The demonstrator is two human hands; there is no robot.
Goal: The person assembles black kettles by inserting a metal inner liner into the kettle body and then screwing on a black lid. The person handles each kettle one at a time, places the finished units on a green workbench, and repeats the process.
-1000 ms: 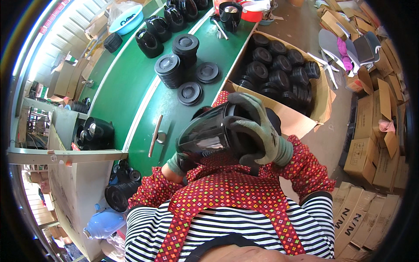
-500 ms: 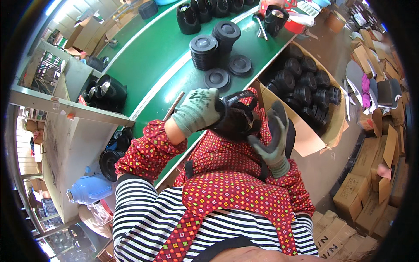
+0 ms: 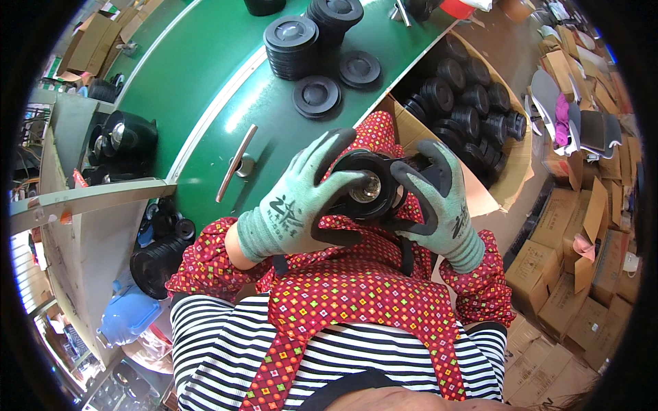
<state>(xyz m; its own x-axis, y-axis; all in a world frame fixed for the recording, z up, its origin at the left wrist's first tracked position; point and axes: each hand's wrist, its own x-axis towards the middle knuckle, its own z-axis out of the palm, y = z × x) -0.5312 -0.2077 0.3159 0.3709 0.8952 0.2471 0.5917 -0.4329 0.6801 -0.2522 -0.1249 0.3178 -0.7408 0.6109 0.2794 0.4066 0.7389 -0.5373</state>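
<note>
A black round jug-like vessel (image 3: pixel 347 205) is between my two gloved hands in front of my apron, its mouth tipped up toward me, showing a shiny glassy inside. My left hand (image 3: pixel 301 195) curves round its left side, thumb along the rim. My right hand (image 3: pixel 439 198) grips the opposite side, where a black part juts out. The vessel's underside is hidden. On the green table beyond my left hand lies a T-shaped metal tool (image 3: pixel 236 163) with a round socket end. Two flat black discs (image 3: pixel 317 96) lie farther off, next to taller stacks of similar discs (image 3: pixel 291 46).
To the right, an open cardboard box (image 3: pixel 519 179) holds several black ringed round parts. More black vessels (image 3: pixel 130 137) lie on the table's left, behind a metal rail (image 3: pixel 96 197). A blue plastic jug (image 3: pixel 133 314) stands low at the left. Cardboard cartons (image 3: pixel 534 274) are piled at right.
The vessel has been turned so its mouth faces up toward me. My right hand has closed in on its side. The metal tool, formerly mostly behind my left hand, now shows fully; the view has shifted.
</note>
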